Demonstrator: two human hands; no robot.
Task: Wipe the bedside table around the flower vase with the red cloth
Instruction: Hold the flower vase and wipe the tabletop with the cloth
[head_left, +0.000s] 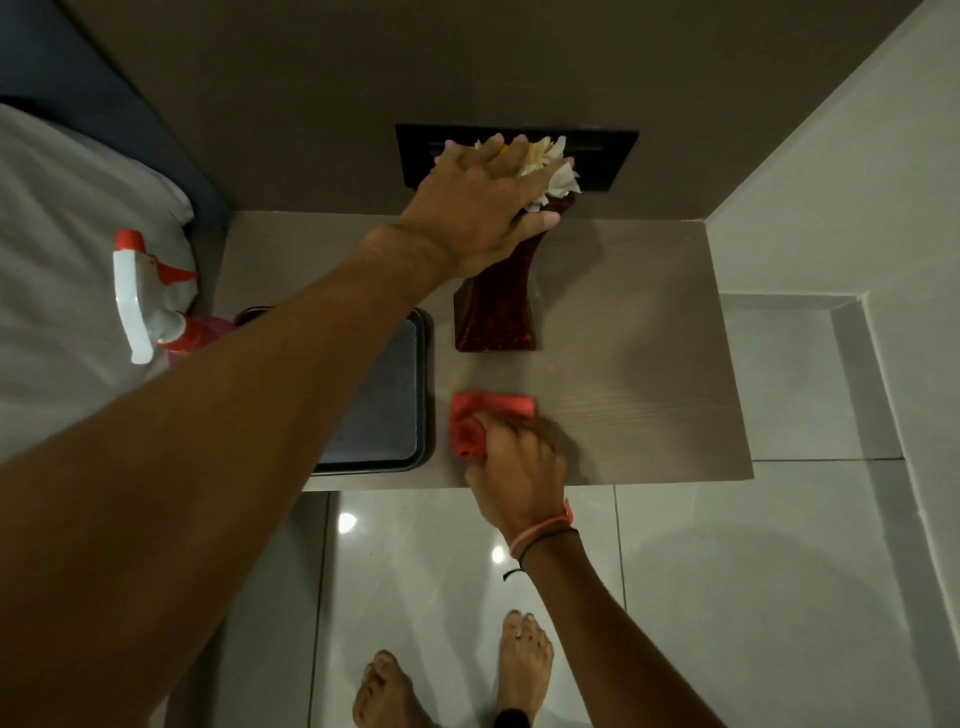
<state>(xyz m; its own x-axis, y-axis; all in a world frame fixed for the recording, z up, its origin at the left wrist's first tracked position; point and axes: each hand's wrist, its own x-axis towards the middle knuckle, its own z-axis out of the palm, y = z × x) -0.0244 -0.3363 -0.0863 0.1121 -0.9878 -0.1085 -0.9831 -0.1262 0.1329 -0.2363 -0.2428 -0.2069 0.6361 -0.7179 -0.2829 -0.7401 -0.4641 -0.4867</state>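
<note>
On the near half of the pale wood-grain bedside table (639, 332), just in front of the vase, sits the bunched red cloth (480, 423). The right hand (511, 462) has its fingers curled down over the cloth's near end, pinning it flat to the top, which is the grip you'd want for scrubbing rather than lifting.

Just beyond it stands the tall dark red glossy flower vase (496, 306) with a flared square foot and pale cream flowers (550, 171) on top. The left hand (480, 208) is laid over the neck and blooms, fingers spread wide and the thumb against the neck. I'd guess that's to steady it so the wiping doesn't knock it over; can't tell if it's tilted or lifted.

To the left, the dark rectangular tray (384, 395) sits close beside the cloth, so strokes that way have little room. Further left, a spray bottle with a white and red trigger head (150, 301) rests against the grey bedding (62, 249), parked out of the way. The right side of the table is bare.
</note>
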